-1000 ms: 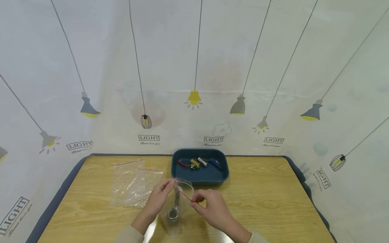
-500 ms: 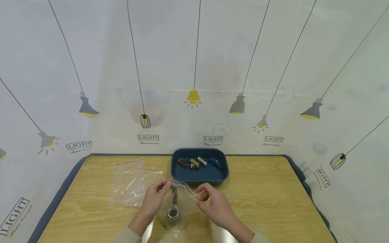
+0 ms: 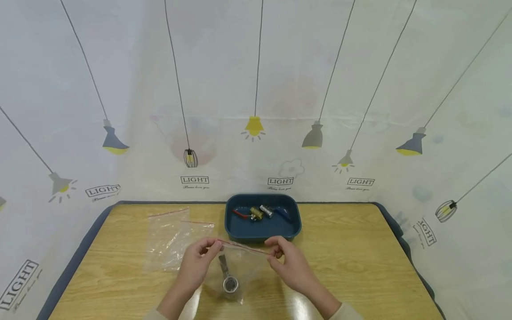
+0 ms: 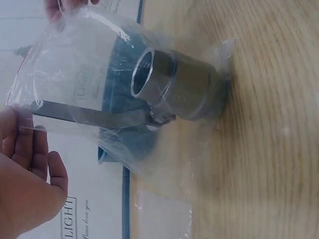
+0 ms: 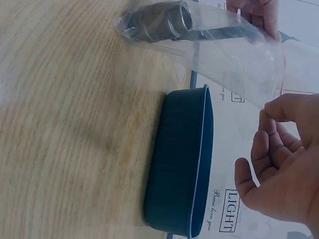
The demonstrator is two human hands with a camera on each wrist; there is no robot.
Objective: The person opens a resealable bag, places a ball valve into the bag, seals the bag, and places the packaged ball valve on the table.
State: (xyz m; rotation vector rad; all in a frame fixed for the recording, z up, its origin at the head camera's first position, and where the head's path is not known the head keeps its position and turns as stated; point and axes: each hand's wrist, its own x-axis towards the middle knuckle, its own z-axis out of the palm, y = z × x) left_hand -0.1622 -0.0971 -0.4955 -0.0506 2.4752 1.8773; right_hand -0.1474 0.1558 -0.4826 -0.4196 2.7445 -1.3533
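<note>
A clear zip-lock bag [image 3: 253, 268] with a red strip along its top hangs between my two hands. Inside it is a metal ball valve [image 4: 187, 82] with a round threaded opening and a long flat lever handle [image 4: 79, 113]. In the head view my left hand [image 3: 195, 263] pinches the bag's left top corner, near the lever's end. At the other top corner, thumb and forefinger of my right hand [image 3: 295, 269] pinch the red strip. The right wrist view shows the valve's body [image 5: 157, 22] low in the bag, its lever reaching up toward the left hand.
Behind the hands, a dark blue tray [image 3: 256, 233] stands against the printed wall cloth [image 3: 352, 89]. It contains a brass fitting [image 3: 257, 214], a silver fitting [image 3: 266, 211], a red lever and a blue lever. Flat clear zip-lock bags [image 3: 168, 244] lie on the wooden table's left side.
My hands have moved apart, the right one to the right, drawing the bag's top from a looped opening into a nearly straight line. The valve now leans slightly within the bag.
</note>
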